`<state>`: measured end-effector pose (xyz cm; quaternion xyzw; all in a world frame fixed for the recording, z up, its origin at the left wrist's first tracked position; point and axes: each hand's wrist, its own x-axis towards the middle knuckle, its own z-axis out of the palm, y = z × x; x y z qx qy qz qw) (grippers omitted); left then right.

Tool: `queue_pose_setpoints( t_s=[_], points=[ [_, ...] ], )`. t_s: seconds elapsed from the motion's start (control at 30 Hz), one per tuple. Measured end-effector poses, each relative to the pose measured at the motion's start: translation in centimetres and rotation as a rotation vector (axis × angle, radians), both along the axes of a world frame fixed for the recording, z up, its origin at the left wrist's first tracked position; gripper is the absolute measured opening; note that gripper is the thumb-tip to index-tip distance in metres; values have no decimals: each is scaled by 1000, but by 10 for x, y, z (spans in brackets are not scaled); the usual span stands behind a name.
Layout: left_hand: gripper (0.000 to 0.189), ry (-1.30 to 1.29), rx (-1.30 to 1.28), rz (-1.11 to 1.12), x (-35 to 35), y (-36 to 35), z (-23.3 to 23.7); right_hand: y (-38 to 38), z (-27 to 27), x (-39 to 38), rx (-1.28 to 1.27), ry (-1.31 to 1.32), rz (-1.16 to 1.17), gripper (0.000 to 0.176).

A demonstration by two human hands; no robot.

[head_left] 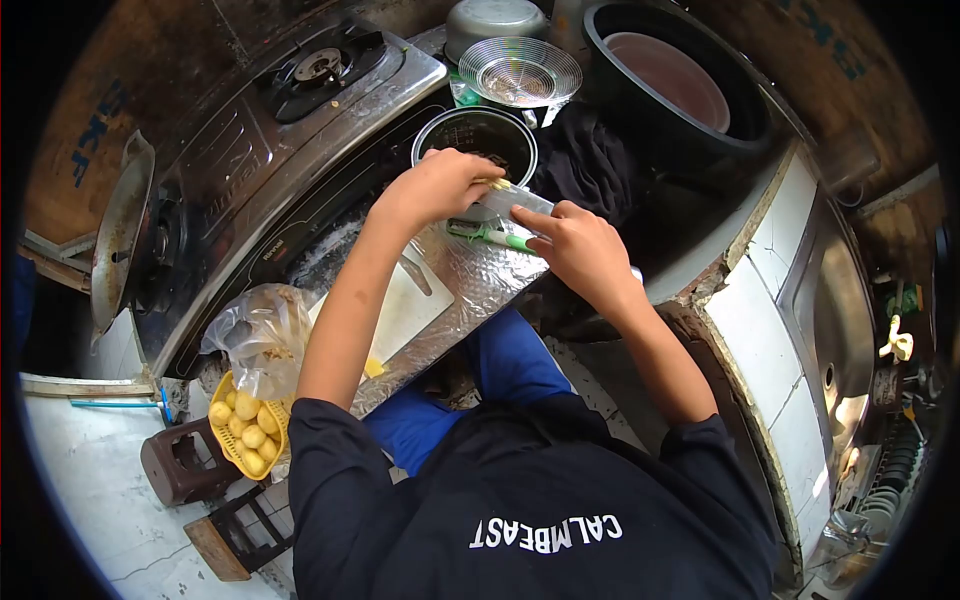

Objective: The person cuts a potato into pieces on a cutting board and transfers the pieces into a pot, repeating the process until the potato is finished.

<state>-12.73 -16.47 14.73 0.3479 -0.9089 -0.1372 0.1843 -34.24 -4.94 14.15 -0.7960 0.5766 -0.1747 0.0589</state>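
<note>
Nearest to me, below my black shirt (540, 500), are my legs in blue trousers (515, 355), and over them is a surface covered with foil (470, 285). On this foil lies a white cutting board (405, 315), and a yellow piece (374, 367) is at its near edge. To the left is a clear plastic bag (262, 335), just beside a yellow basket (224, 440) which holds pale yellow potatoes (254, 436). Farther along the foil there is a green and white peeler (490, 236), close to my right hand (580, 245). This hand is mostly closed around a knife (515, 203), with the index finger stretched along the flat grey blade; the handle is almost hidden. My left hand (450, 185) is partly closed, with bent fingers, by the rim of a dark pot (475, 135). Something pale yellow (498, 184) is at its fingertips, but I cannot tell if they grip it. Beyond the pot are a wire strainer (520, 72), a metal pot (495, 25) and, to the right, a big black tub (745, 90). A gas stove (318, 68) is at the far left.
</note>
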Motion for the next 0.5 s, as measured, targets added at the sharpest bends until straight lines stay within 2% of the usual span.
queue_pose_setpoints(
  t_s=[0.03,0.2,0.37,0.4,0.5],
  points=[
    [29,-52,236,24,0,-3,3,-1,1,-1,3,18,12,44],
    [22,116,208,-70,4,-30,-3,-5,8,-10,-12,47,28,45],
    [17,157,256,114,-6,-54,-5,-10,15,-21,-31,74,21,44],
    [18,212,164,81,-7,-60,-10,-10,17,-23,-4,73,29,43],
    [18,232,219,170,-8,-77,-22,-10,18,-28,22,82,33,42]
  ],
)
